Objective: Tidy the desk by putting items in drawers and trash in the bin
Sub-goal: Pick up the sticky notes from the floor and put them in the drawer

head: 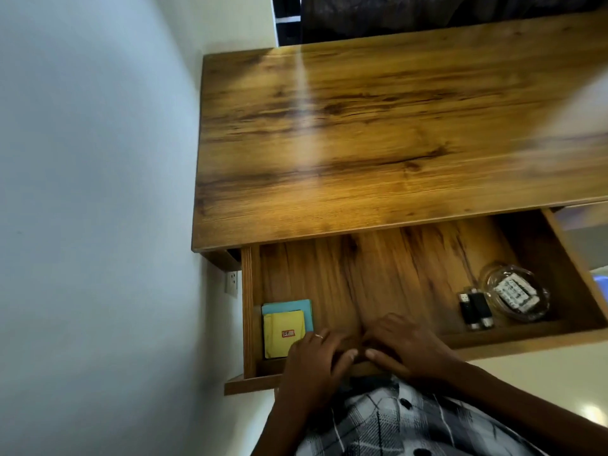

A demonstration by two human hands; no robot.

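Note:
The wooden desk (378, 126) has its drawer (368, 274) pulled out toward me. Both of my hands rest on the drawer's front edge, side by side: my left hand (316, 360) with a ring on one finger, and my right hand (404, 343), fingers curled over the front panel. In the drawer's near left corner lies a yellow booklet with a red label (283, 334) on top of a blue one (296, 312). At the right sit two black USB sticks (475, 312) and a glass ashtray (515, 294) holding a white printed packet.
A pale wall runs along the left of the desk, with a wall socket (232, 283) just below the desk edge. Dark curtains (427, 11) hang behind the desk. Light floor shows at the lower right.

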